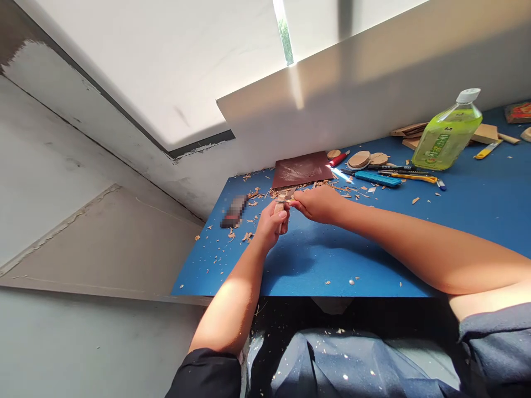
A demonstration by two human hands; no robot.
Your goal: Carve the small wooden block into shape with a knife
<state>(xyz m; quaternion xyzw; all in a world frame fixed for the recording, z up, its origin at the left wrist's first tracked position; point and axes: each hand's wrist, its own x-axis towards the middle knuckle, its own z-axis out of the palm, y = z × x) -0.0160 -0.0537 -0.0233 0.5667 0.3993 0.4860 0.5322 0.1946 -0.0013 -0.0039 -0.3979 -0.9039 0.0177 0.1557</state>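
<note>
My left hand (270, 225) is closed around a small pale piece of wood (280, 207), which points up and away from me. Right beside it, my right hand (319, 202) is curled shut on a knife; its handle is hidden in the fist, and a thin dark blade (281, 202) lies across the wood. Both hands are just above the blue table. Curled wood shavings (257, 194) are scattered around them, and a dark red sheet, apparently sandpaper (302, 168), lies behind.
To the right are a blue-handled cutter (377, 178), a yellow cutter (415, 177), a red-handled tool (339, 159) and round wood discs (359, 160). A bottle of green-yellow liquid (448, 135) stands near wood blocks (484, 134). A blurred dark object (234, 211) lies left. A wall borders the table (352, 265).
</note>
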